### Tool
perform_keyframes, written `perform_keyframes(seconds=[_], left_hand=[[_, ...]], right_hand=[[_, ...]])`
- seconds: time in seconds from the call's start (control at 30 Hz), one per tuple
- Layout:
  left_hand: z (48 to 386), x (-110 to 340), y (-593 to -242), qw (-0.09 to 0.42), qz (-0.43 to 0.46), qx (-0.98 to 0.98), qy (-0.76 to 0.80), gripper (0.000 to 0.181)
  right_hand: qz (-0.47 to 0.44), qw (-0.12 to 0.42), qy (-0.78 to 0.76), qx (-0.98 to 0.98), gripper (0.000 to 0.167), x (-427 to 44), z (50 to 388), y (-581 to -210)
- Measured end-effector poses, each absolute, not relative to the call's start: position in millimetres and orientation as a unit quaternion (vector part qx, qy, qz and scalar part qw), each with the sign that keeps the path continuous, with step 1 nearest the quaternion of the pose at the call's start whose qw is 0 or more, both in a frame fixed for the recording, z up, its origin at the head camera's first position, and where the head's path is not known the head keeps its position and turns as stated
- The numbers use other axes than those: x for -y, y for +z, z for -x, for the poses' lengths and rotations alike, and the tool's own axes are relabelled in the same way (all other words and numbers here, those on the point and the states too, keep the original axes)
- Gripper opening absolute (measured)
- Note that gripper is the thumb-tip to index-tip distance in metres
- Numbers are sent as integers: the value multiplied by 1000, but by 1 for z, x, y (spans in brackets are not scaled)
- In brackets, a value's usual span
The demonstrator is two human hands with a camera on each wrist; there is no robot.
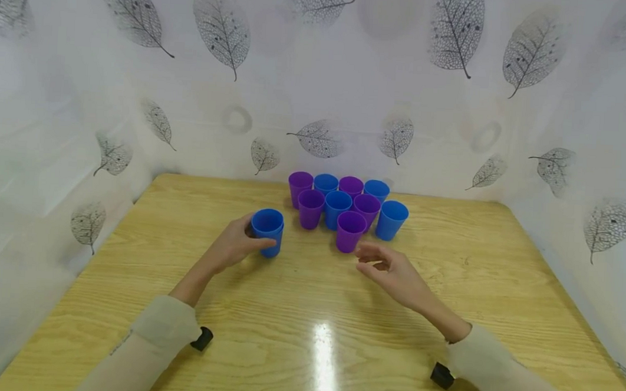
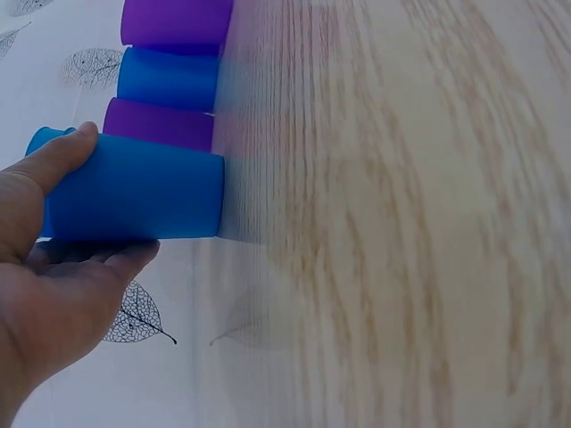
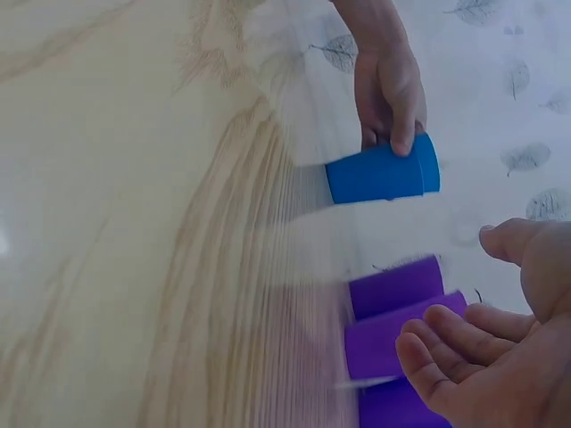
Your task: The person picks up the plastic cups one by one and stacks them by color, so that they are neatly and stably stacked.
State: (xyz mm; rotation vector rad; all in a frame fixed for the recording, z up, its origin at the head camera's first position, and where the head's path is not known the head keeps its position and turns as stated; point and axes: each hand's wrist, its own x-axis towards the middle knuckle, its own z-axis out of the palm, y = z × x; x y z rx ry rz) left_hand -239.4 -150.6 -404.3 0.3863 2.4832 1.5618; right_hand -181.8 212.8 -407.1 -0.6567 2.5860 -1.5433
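Note:
At the left of the group, my left hand (image 1: 234, 243) grips a blue cup (image 1: 269, 246) from the side, thumb across its near face. A second blue rim shows at its top, so two blue cups look nested together; the doubled rim also appears in the right wrist view on the blue cups (image 3: 379, 174). My right hand (image 1: 396, 278) holds nothing. Its fingers are loosely bent, close to the front purple cup (image 1: 349, 236). Whether the fingertips touch that cup cannot be told from the head view.
Behind are several upright cups in rows, among them a purple cup (image 1: 310, 212), a blue cup (image 1: 337, 211) and a blue cup (image 1: 391, 222) at the right. They stand on a wooden table (image 1: 296, 318) before a leaf-patterned backdrop (image 1: 189, 124).

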Motion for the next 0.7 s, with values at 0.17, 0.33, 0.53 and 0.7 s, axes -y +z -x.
perform_keyframes(seconds=[0.17,0.33,0.53,0.7], left_hand=[[240,152,-405,91,-132,-838,521,67],[240,152,-404,92,-134,-838,521,66],[239,152,-404,96,-132,-834,527,67],[240,152,-405,96,-133,-832,530,66]], right_hand=[[184,13,-492,-851,41,-234,178,-407],[154,-1,-487,-860,44,-252,175,-408],[124,-14,-471,-874,47,-269,176,-411],[112,-27,-451,-885,48,-284,179,-417]])
